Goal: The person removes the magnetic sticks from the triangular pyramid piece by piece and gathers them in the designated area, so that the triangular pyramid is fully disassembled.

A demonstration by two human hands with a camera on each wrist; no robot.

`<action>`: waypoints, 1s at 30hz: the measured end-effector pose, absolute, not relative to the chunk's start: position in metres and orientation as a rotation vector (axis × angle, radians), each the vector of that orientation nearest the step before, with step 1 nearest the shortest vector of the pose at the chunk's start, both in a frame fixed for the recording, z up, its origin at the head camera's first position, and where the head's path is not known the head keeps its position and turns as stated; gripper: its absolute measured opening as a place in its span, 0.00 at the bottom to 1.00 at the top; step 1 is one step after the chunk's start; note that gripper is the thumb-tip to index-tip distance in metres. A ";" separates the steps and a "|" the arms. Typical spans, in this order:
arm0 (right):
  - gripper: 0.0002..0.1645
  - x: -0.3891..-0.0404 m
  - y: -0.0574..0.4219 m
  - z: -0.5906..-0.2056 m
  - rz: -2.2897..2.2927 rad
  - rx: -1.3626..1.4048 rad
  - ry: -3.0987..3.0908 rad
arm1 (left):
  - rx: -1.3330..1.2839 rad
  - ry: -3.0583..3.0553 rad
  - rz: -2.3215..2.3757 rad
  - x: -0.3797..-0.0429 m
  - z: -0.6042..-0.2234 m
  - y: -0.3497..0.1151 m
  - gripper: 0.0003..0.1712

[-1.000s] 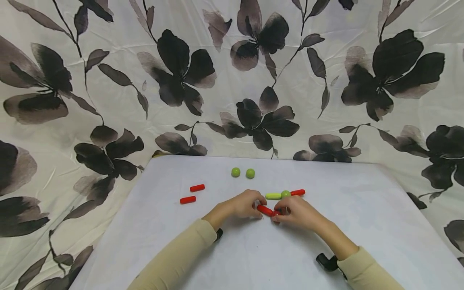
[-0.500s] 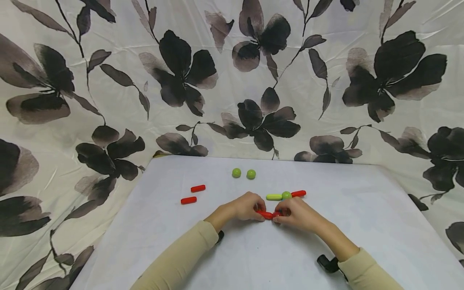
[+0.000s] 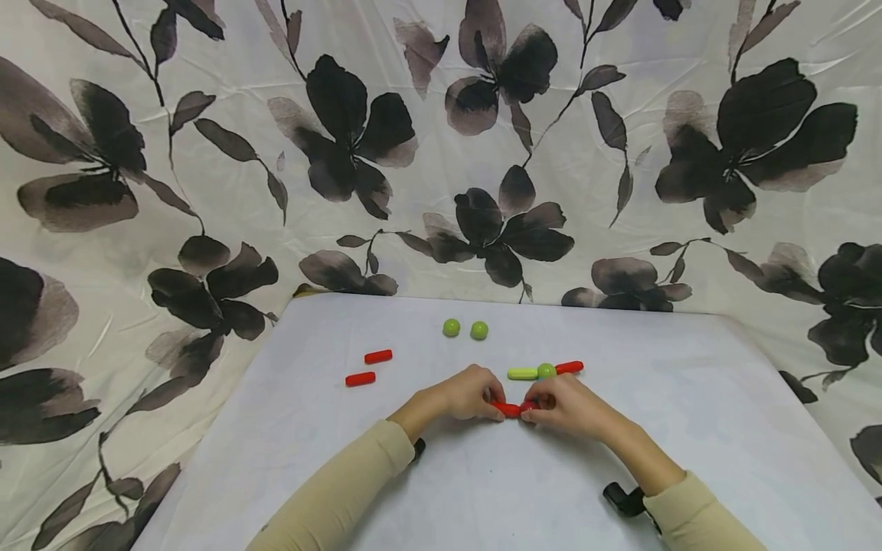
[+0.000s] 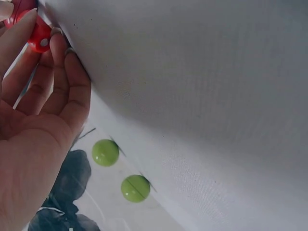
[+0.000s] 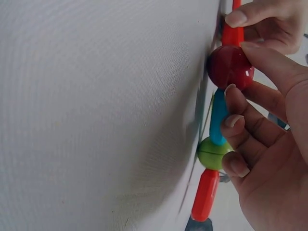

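Observation:
My left hand (image 3: 468, 392) pinches a red stick (image 3: 507, 410) low over the white table. Fingers of my right hand (image 3: 573, 407) grip a glossy red ball (image 5: 230, 67), and the stick's end meets that ball. Just beyond the right hand lies a joined piece: a lime-green stick (image 3: 522, 374), a green ball (image 3: 546, 371) and a red stick (image 3: 570, 367). A blue stick (image 5: 219, 117) shows beside the green ball in the right wrist view; whether it touches the red ball I cannot tell. In the left wrist view, the held stick's near end (image 4: 42, 42) shows a pale dot.
Two loose green balls, one on the left (image 3: 451, 327) and one on the right (image 3: 478, 330), sit near the back of the table (image 3: 654, 459). Two red sticks, a far one (image 3: 377, 357) and a near one (image 3: 360, 379), lie left. Floral cloth (image 3: 413, 168) hangs behind.
The left hand has lowered slightly, and the held red stick has gone from slanted to nearly level against the red ball. The right hand stays almost in place.

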State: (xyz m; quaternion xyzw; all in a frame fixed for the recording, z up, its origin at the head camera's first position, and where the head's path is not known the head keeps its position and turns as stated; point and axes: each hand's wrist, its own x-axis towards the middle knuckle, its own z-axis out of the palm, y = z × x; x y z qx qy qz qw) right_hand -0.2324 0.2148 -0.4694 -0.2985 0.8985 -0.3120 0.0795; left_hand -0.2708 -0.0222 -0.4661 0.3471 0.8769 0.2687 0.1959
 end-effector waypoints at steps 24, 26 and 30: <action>0.07 -0.235 0.221 -0.469 -0.921 -0.827 2.756 | 0.736 2.536 0.826 -0.267 -0.468 -0.086 0.11; 0.07 -0.235 0.221 -0.468 -0.926 -0.831 2.753 | 0.704 2.555 0.842 -0.267 -0.469 -0.096 0.11; 0.08 -0.234 0.220 -0.466 -0.933 -0.824 2.742 | 0.624 2.592 0.883 -0.266 -0.466 -0.117 0.11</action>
